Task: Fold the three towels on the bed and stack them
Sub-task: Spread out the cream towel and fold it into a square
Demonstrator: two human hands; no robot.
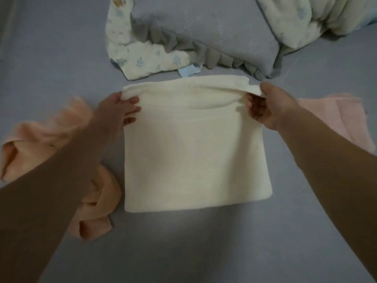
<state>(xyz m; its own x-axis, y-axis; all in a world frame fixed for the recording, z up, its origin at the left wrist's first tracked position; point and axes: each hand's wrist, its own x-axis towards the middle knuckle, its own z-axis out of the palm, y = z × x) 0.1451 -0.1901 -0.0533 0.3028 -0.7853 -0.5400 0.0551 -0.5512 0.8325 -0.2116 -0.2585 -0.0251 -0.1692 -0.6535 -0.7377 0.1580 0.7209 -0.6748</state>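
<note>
A: Both hands are gripping the cream towel [195,152] at its far edge, the left hand [119,110] pinching the far-left corner, the right hand [267,107] pinching the far-right one.

B: And that edge is lifting clear between the two grips, sagging a little in the middle. The near part of the towel is lying flat on the grey bedsheet [204,248], already doubled over by the look of the thick near edge.

A: Fingers of the left hand are curling over the top layer, thumb hidden underneath. The right is clenching a roll of cloth between thumb and fingers.

B: Outside the left grip, an orange towel [61,131] is sitting crumpled, partly under that forearm and just beside the cream one. Outside the right grip, a pink towel [334,117] is lying flatter, behind the right wrist.

A: Beyond both grips, a grey ruffled pillow [204,33] is resting on a floral quilt [142,58], near the raised edge.
</note>
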